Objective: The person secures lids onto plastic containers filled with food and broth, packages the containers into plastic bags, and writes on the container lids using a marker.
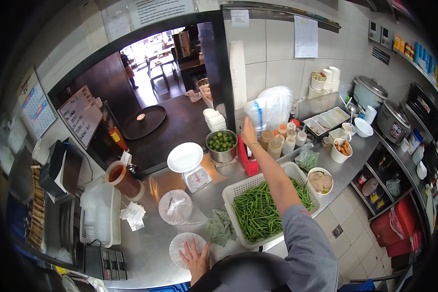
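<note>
Head camera view: nearest, the left hand [195, 255] was laid, fingers spread, over the edge of a round container covered in clear plastic [178, 246]; nothing was pinched by it. Beside it, a crumpled grey-green cloth [221, 228] was seen, and just beyond, a 2nd round, plastic-covered container [175, 206] was set on the steel counter [148, 253].

To the right, long green beans [258, 210] were heaped in a white plastic basket [230, 207], over which the right arm was stretched. Farther off, a white dial scale [197, 179] and a steel pot [222, 156] filled with green round fruit [221, 141] were placed.

At the far side, the right hand [248, 133] was raised beside clear plastic bags [276, 107], above a red object [248, 160]. Its fingers were extended and close together; whether plastic was pinched could not be told. The step in hand was judged to be a reach to the bags; for a secure hold, fingers closed on plastic would be needed.
</note>
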A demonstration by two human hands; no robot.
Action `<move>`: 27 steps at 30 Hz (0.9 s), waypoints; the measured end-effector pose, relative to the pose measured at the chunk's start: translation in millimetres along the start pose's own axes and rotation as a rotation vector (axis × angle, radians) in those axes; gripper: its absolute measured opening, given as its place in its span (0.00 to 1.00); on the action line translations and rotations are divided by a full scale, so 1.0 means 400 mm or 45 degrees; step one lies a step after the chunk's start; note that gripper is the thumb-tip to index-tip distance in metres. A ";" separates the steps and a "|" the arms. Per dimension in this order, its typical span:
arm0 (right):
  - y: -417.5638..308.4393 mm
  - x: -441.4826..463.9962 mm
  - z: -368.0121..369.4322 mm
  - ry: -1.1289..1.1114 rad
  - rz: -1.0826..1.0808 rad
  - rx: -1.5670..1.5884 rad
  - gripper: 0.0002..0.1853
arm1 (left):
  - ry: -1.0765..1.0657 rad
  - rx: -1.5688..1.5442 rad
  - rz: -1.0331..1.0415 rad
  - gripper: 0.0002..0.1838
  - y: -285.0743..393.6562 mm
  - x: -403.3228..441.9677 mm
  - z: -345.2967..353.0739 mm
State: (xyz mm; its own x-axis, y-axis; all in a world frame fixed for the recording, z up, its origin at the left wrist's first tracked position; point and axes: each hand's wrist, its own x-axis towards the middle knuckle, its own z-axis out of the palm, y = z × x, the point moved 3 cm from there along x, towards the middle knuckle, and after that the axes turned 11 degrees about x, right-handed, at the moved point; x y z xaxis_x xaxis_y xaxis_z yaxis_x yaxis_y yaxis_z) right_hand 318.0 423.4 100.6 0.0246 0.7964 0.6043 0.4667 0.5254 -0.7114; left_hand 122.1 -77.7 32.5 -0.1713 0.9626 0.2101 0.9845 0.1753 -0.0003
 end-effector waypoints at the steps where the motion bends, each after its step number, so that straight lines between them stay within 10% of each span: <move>1: 0.020 -0.001 0.004 -0.076 0.126 -0.051 0.20 | 0.021 -0.001 -0.005 0.26 -0.001 -0.001 0.002; 5: 0.085 0.004 0.032 -0.222 0.358 -0.145 0.31 | 0.025 0.038 0.038 0.26 -0.033 0.020 -0.006; 13: -0.139 -0.168 -0.239 -0.644 -0.268 0.042 0.23 | 0.011 0.100 0.014 0.39 -0.182 0.121 0.008; 18: -0.030 -0.341 -0.621 0.007 0.209 0.164 0.19 | 0.082 0.191 -0.036 0.41 -0.294 0.182 0.065; 22: 0.199 -0.543 -0.847 0.642 0.472 -0.688 0.19 | 0.003 0.059 -0.116 0.37 -0.302 0.210 0.037; 24: 0.208 -0.644 -0.876 0.619 0.871 -1.017 0.20 | 0.124 0.001 -0.110 0.35 -0.273 0.218 0.022; 27: 0.341 -0.739 -0.907 0.249 1.203 -0.501 0.20 | 0.232 -0.083 -0.055 0.31 -0.194 0.237 -0.012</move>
State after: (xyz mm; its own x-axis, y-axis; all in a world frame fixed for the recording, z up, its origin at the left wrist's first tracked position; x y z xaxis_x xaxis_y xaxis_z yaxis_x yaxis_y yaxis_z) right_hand 695.2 151.1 -45.0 0.6564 0.7516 -0.0652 0.4375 -0.4496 -0.7787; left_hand 29.7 -0.9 57.1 -0.2099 0.9001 0.3818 0.9777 0.1964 0.0745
